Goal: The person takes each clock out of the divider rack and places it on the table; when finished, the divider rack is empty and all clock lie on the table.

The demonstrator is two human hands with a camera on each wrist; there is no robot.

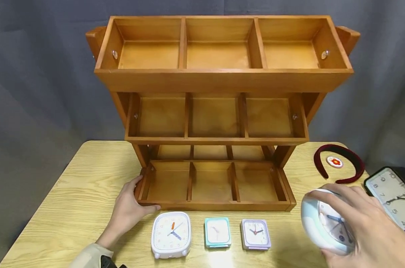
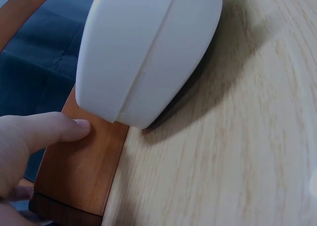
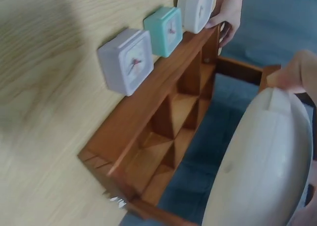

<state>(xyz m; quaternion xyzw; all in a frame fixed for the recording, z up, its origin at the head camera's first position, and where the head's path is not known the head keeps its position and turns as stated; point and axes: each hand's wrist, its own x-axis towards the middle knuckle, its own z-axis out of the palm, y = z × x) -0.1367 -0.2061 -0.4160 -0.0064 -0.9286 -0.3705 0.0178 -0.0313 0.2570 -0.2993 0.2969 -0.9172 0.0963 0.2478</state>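
Observation:
At the right of the head view my right hand [image 1: 360,223] grips a round, pale blue and white alarm clock [image 1: 309,223], lifted off the table. In the right wrist view the clock's smooth white back [image 3: 257,161] faces the camera. My left hand [image 1: 130,204] holds the lower left corner of the wooden tiered rack [image 1: 215,206], its thumb [image 2: 74,129] lying along the front board. Right beside that thumb stands a white alarm clock [image 1: 171,235]. A teal clock [image 1: 217,232] and a lilac clock [image 1: 255,234] stand in a row with it.
The rack's upper tray [image 1: 222,80] and middle tray [image 1: 215,141] are divided into three compartments each. A dark red headband [image 1: 339,149] curves around a badge with a red flower [image 1: 335,162] at right. A black square clock [image 1: 395,197] sits on the table's right edge.

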